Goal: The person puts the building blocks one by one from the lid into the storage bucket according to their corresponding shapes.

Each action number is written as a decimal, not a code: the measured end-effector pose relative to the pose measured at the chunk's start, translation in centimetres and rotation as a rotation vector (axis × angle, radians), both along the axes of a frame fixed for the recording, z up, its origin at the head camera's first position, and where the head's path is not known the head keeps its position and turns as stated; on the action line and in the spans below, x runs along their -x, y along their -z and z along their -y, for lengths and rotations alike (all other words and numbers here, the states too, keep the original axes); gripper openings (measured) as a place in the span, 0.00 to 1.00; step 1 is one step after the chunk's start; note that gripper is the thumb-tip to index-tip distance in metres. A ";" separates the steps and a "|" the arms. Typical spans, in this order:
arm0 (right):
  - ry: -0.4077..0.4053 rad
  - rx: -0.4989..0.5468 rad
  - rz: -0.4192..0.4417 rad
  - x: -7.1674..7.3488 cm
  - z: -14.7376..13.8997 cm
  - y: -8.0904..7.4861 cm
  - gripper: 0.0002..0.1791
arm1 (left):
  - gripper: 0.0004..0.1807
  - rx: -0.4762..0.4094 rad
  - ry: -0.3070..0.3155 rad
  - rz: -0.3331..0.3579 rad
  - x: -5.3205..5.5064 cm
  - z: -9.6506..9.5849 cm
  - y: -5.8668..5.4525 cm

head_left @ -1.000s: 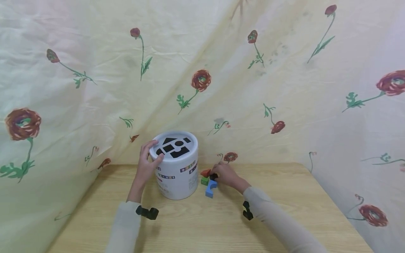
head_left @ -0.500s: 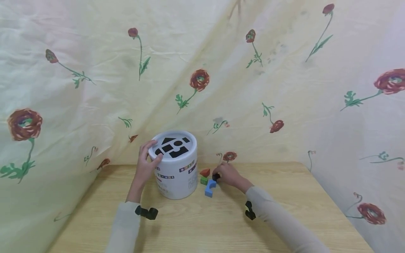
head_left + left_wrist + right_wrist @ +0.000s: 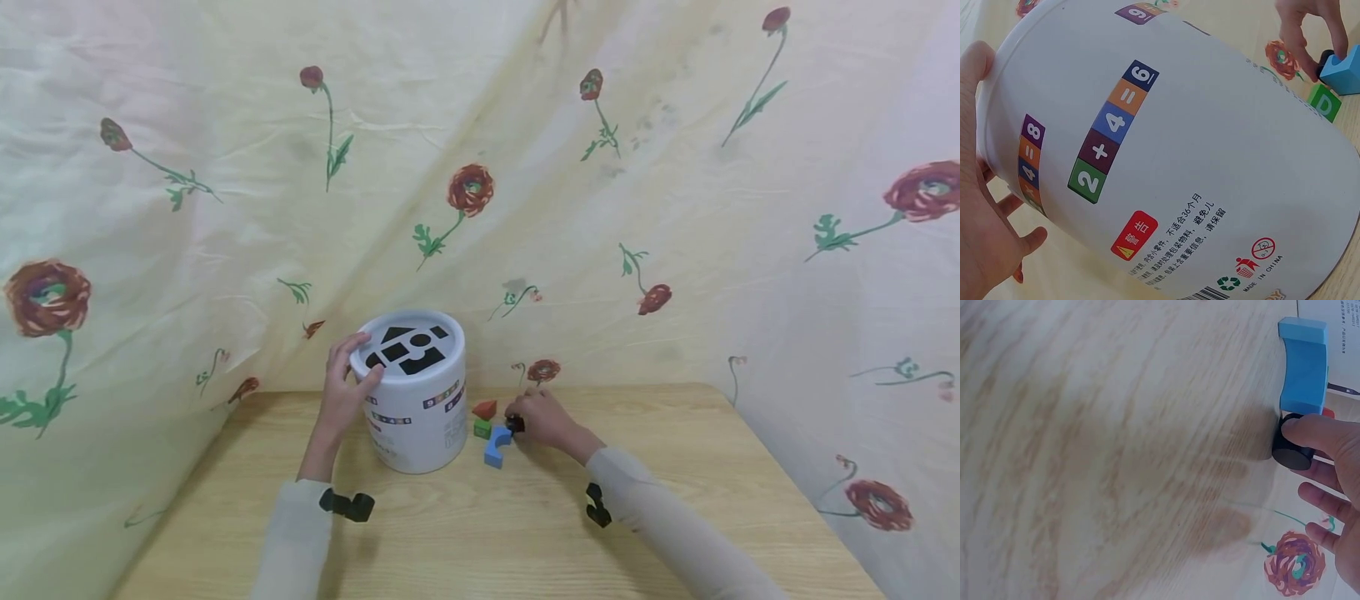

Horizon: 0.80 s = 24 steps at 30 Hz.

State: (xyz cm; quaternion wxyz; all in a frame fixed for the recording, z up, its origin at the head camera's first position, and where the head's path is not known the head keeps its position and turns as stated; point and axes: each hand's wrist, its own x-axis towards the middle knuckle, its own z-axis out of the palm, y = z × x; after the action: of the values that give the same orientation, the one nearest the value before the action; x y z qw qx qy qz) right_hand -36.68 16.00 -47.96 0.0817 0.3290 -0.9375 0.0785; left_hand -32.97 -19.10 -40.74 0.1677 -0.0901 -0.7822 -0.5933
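Observation:
A white bucket [image 3: 416, 417] stands upright on the table, its lid pierced with black shaped holes. My left hand [image 3: 347, 392] holds its upper left rim, thumb over the lid's edge; printed sums cover its side in the left wrist view. To the bucket's right, my right hand [image 3: 547, 418] pinches a small black cylinder block [image 3: 1292, 442] between thumb and fingers, low at the table. Close beside it lies a blue arch-shaped block [image 3: 1305, 365]. A green block [image 3: 482, 428] and a red block [image 3: 485, 409] lie between the bucket and the right hand.
The wooden table [image 3: 480, 533] reaches back to a flowered cloth [image 3: 480, 108] that hangs behind and at both sides. Black camera mounts sit on both wrists over light sleeves.
My right hand has shifted slightly right with the black cylinder block, uncovering more of the red block. The left hand keeps its place on the bucket.

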 end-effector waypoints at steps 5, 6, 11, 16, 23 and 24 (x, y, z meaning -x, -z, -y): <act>0.019 -0.007 -0.008 -0.1 0.1 0.2 0.15 | 0.32 0.000 0.002 0.002 0.0 0.1 0.1; 0.021 -0.006 -0.013 -0.1 0.1 0.2 0.14 | 0.32 0.000 0.003 0.002 0.0 0.1 0.1; 0.026 0.001 -0.039 -0.3 0.0 0.3 0.12 | 0.32 0.003 -0.009 0.008 0.0 0.0 0.1; 0.014 0.015 -0.063 -0.4 -0.1 0.3 0.12 | 0.32 0.005 -0.017 0.008 0.0 0.1 0.1; 0.054 0.062 -0.037 -0.3 -0.2 0.5 0.14 | 0.32 0.003 -0.012 0.009 0.0 0.0 0.1; 0.064 0.074 -0.035 -0.2 -0.2 0.5 0.14 | 0.32 0.002 -0.014 0.010 -0.1 0.0 0.1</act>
State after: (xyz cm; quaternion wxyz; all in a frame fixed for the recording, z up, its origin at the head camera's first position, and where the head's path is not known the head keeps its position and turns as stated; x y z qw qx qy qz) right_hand -36.47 16.22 -48.44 0.1128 0.2971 -0.9424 0.1045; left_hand -32.90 -19.06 -40.87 0.1677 -0.0818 -0.7841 -0.5919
